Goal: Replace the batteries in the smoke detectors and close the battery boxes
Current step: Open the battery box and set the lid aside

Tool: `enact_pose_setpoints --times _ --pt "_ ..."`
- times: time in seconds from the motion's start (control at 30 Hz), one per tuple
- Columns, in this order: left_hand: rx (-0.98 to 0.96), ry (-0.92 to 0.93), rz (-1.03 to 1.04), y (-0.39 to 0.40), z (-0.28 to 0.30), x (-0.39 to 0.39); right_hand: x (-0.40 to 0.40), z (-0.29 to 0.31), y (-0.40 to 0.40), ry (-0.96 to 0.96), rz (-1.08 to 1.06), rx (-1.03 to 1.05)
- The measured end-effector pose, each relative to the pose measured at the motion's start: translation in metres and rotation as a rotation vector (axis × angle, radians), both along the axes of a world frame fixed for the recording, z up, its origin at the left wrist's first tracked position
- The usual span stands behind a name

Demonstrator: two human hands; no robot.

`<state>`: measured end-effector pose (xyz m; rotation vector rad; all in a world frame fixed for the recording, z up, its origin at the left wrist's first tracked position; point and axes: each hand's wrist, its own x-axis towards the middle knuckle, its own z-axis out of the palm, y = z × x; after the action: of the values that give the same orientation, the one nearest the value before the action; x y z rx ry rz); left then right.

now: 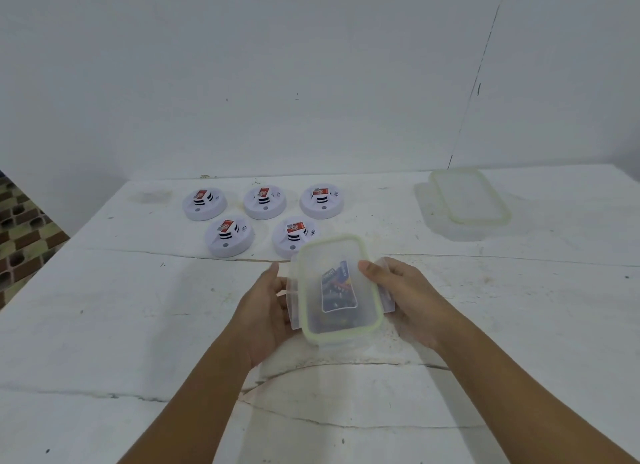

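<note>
Both hands on a clear plastic box (337, 290) with a pale green seal round its lid, held over the white table (138, 325). Left hand (266, 311) cupped against the box's left side, fingers curled round the side clip and under the edge, thumb lying along the wall, tip pointing away. Right hand (405, 297) wrapped round the right side, thumb pressed on the lid's right rim, remaining fingers tucked behind the side clip and largely hidden. Between the two thumbs, seen through the lid, a pack of batteries (338, 285) with blue and dark printing, more dark shapes blurred beneath it toward the near end of the box. Just beyond the fingertips, five white round smoke detectors: two in a near row (228, 238) (294, 236), the right one partly covered by the box's far corner; three in a far row (205, 204) (265, 202) (322, 201). Each lying back-up with a red-and-white label on a raised middle part. Well out past the right hand, toward the far right of the table, a second clear box (460, 204), its green-rimmed lid resting loosely and askew on top. Beyond everything, a plain white wall (277, 65); off to the left of the left hand, a patch of patterned brown floor (20, 228).
</note>
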<state>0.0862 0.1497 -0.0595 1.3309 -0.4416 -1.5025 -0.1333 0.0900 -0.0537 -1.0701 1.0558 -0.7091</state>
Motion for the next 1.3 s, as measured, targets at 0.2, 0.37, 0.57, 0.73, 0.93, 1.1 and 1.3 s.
enact_pose_setpoints --times 0.2,0.37,0.57,0.73,0.93,1.1,1.3 --pt "0.113 -0.164 -0.035 -0.004 0.001 -0.005 0.007 0.041 0.0 -0.073 0.053 -0.268" --pt "0.073 -0.269 -0.099 -0.006 0.009 -0.01 0.017 0.073 0.003 -0.316 -0.099 -0.26" --pt "0.017 -0.536 -0.217 -0.011 0.007 -0.01 0.001 0.094 -0.004 0.16 -0.236 -0.608" --pt "-0.027 -0.616 -0.174 -0.01 0.012 -0.007 -0.001 0.068 -0.01 0.6 -0.108 -0.652" --pt "-0.068 -0.779 -0.117 -0.002 0.02 0.022 0.013 0.027 -0.015 0.466 -0.071 -0.347" --pt "-0.089 -0.715 -0.041 0.006 0.033 0.044 0.027 0.0 -0.01 0.674 0.195 -0.318" --pt "-0.105 -0.711 -0.088 -0.003 0.048 0.041 0.025 -0.006 -0.01 0.366 0.12 -0.172"
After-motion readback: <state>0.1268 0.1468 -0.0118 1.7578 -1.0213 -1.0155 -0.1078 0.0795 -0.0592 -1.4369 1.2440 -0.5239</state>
